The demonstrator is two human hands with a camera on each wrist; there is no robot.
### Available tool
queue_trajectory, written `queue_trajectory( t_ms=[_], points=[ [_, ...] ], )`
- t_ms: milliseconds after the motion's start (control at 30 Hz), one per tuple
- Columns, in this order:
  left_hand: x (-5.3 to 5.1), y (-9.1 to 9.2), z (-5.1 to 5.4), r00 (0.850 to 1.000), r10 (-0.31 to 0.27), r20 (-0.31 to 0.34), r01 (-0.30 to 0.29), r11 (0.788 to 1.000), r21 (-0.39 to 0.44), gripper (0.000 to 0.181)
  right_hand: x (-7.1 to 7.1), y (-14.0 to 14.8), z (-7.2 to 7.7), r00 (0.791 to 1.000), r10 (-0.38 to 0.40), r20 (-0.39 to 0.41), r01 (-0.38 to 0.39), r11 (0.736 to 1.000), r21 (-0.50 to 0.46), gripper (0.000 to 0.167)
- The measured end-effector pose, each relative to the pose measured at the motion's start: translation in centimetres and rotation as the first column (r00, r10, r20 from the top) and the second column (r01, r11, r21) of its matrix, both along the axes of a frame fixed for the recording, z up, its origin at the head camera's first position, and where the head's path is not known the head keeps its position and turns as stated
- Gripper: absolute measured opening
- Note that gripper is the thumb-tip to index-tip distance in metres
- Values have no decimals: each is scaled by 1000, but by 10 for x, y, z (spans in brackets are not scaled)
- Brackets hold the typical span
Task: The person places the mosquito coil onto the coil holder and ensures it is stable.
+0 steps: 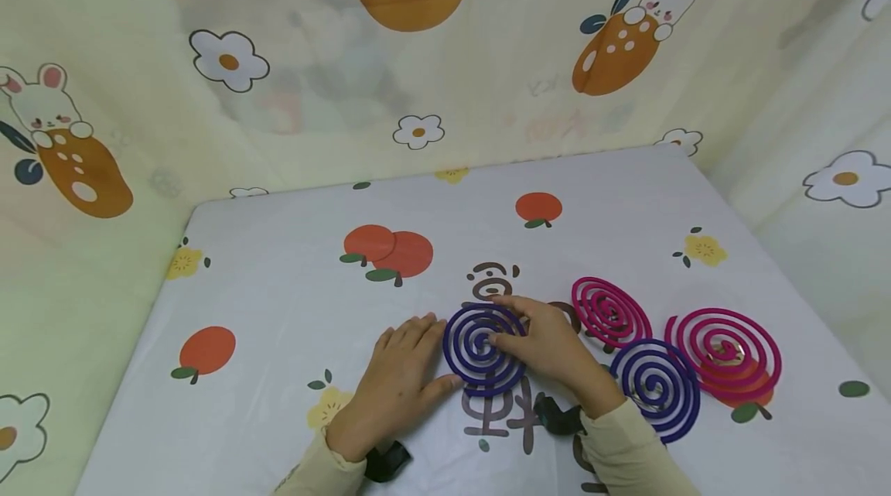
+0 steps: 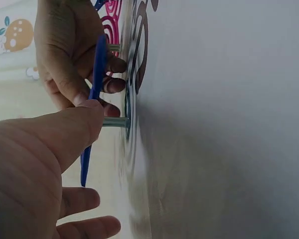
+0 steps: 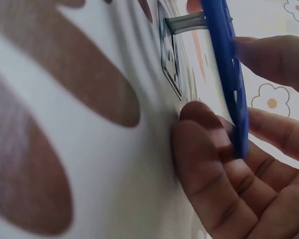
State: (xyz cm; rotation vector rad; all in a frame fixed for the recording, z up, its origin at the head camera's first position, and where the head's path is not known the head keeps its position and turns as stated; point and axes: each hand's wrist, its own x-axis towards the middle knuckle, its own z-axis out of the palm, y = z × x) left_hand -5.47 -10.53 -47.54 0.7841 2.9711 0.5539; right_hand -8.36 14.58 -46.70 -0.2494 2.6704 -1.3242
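Observation:
A dark blue mosquito coil (image 1: 484, 349) lies between the two hands, raised above the cloth on a metal stand (image 3: 187, 23) with a flat base. My right hand (image 1: 553, 345) holds it at its right side, thumb on the upper face; in the right wrist view, other fingers curl beneath the coil's edge. Along the left rim, my left hand (image 1: 400, 380) has its fingers extended and its thumb near the lower left edge. In the left wrist view that thumb touches the blue coil (image 2: 95, 84), and the stand's post (image 2: 115, 122) shows beneath.
To the right sit another blue coil (image 1: 657, 388) and two pink coils, one (image 1: 611, 312) farther back and one (image 1: 727, 353) farther right, close together beside the right forearm. A printed white cloth (image 1: 278, 279) covers the table. Patterned curtains (image 1: 313, 132) surround it.

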Motion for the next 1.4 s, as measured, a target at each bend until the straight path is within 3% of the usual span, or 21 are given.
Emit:
queue_trajectory(
  t_ms=[267, 800, 1033, 1200, 1400],
  points=[
    [1, 1, 2, 1000, 4, -7, -4, 1000, -15, 78, 1, 1, 6, 992, 73, -107, -61, 992, 110, 59],
    [0, 3, 2, 1000, -1, -13, 0, 999, -44, 76, 2, 4, 14, 989, 98, -111, -73, 975, 209, 62],
    [-2, 0, 3, 1000, -4, -23, 3, 1000, -26, 74, 9, 7, 18, 980, 158, -121, -121, 957, 265, 63],
    [-4, -3, 6, 1000, 8, -29, -8, 1000, -4, 71, 18, 10, 32, 976, 171, -134, -125, 947, 296, 63],
    [-12, -9, 14, 995, 6, -96, -3, 1000, 31, 73, 25, 23, 55, 968, 155, -198, -81, 938, 336, 67]
  ],
)
